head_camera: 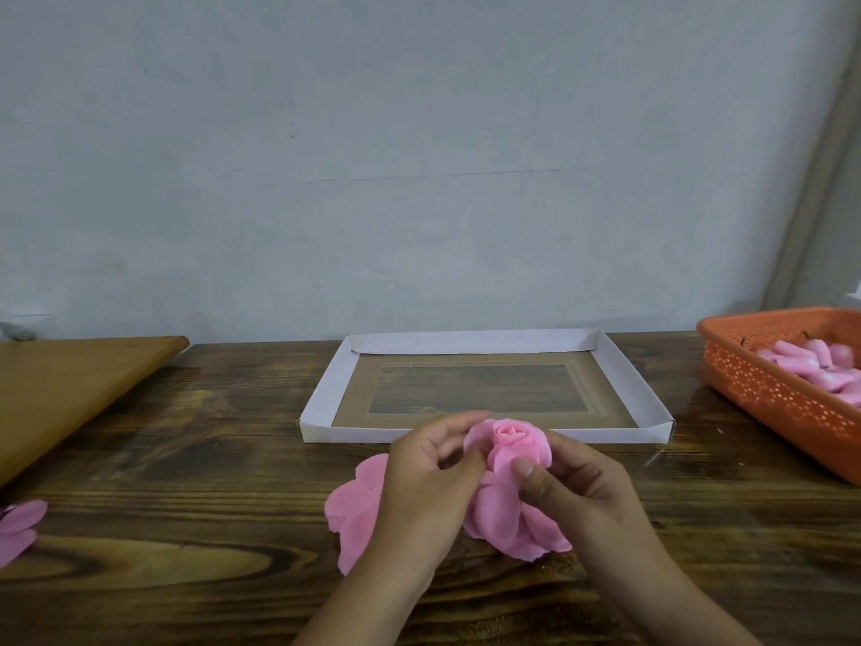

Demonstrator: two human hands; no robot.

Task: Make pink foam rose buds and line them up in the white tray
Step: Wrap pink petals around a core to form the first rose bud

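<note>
Our forearms reach in from the near edge, and both hands meet over the table (186,459) just in front of the tray (321,389). The left hand (419,477) pinches the bud (510,442) from its side, fingers curled round the outer petals; the right hand (577,487) grips it too, thumb pressed flat on the front petal. The bud sits between our fingertips, its rolled centre facing up, loose petals (358,505) hanging beneath and spreading onto the wood. To wrap well, we judge we should keep the centre tight, draw each petal snug round it and overlap the last, holding the base firm so nothing unrolls. The tray holds no buds yet. The basket (764,389) at right holds more pink foam pieces.
</note>
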